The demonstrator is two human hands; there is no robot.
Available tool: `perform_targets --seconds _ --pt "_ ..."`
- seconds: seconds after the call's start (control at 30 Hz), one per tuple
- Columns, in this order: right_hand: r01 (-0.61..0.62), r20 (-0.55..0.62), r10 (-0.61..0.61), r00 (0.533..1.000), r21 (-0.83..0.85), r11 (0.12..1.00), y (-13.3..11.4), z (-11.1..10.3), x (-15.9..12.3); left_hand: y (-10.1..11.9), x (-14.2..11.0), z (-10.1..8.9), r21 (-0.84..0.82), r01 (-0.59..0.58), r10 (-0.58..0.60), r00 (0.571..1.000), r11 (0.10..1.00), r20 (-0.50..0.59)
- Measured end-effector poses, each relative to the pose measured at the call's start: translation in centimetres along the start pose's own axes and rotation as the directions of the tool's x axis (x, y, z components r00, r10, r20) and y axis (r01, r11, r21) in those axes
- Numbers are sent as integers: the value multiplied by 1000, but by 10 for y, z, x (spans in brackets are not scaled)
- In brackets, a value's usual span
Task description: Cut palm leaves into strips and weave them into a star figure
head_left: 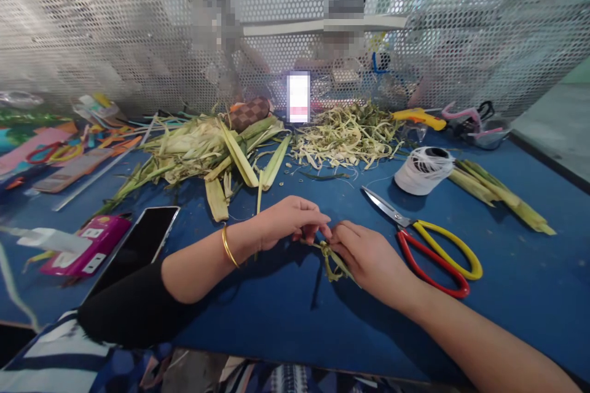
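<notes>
My left hand (297,220) and my right hand (359,252) meet over the blue table, fingertips nearly touching. Between them is a small bunch of pale green leaf strips (335,267), its loose ends hanging below my right fingers. Both hands are closed in a pinch around it; the left fingertips partly hide the strip's other end. Scissors (410,221) with one red and one yellow handle lie spread to the right of my right hand. Behind them stands a spool of white thread (423,171). Long, pale green leaves (237,156) lie beyond my left hand.
A heap of shredded leaf strips (345,135) lies at the back, by an upright lit phone (298,97). A dark phone (138,245) and a magenta box (90,245) are at left. More leaves (502,193) lie right. A perforated metal screen (138,31) closes the back.
</notes>
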State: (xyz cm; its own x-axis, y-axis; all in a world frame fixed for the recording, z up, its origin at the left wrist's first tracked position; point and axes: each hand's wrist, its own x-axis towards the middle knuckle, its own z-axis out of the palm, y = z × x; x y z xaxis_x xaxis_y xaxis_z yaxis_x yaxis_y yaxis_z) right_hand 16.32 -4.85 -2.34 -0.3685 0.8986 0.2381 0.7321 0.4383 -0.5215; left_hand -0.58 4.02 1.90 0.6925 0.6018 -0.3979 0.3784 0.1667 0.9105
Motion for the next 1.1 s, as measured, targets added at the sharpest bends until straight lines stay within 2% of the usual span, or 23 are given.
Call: perform_targets --seconds 0.07,0.13,0.3,0.47,0.6,0.67,0.93,1.1 --pt "-37 -8 39 999 103 994 1 -4 1 -2 1 2 -118 50 -48 999 992 21" --pt "-64 -20 69 997 179 982 2 -8 2 -3 2 4 -159 63 -60 998 985 25" --pt "-103 -3 107 994 218 970 5 -11 4 -3 2 6 -103 38 -35 999 994 25" --pt "-201 41 198 979 257 945 5 -12 4 -5 3 7 -94 120 -121 993 988 -6" --pt "-360 106 350 931 429 829 2 -15 6 -7 5 10 -101 134 -138 990 986 -30" --pt "-403 129 395 910 507 762 0 -16 7 -7 5 12 -89 131 -133 991 987 -27" --pt "-413 138 444 886 671 616 -1 -15 15 -5 5 14 -23 110 -109 993 994 36" --pt "-389 129 459 879 750 535 -2 -15 18 -7 6 17 39 81 -81 997 996 3"
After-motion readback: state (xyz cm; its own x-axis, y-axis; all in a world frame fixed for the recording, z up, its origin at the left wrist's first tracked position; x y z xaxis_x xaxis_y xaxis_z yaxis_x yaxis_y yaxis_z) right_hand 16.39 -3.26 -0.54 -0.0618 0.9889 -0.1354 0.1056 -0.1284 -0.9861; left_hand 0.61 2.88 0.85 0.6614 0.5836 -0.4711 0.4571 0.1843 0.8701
